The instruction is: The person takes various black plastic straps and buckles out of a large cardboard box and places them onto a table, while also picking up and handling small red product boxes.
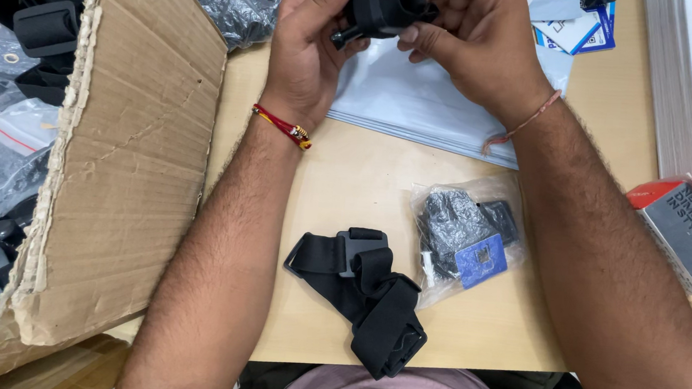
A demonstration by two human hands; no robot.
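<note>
A big torn brown cardboard box (128,159) stands at the left, with clear plastic bags (4,148) inside. On the table, a clear pouch (463,234) carries a blue square label (480,260). A grey and red small box (687,233) lies at the right edge, and white-blue cards (577,29) lie at the top.

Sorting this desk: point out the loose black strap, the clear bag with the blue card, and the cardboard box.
black strap (370,297): head view, folded webbing.
clear bag (463,234): head view, its middle.
cardboard box (128,159): head view, torn flap.
</note>
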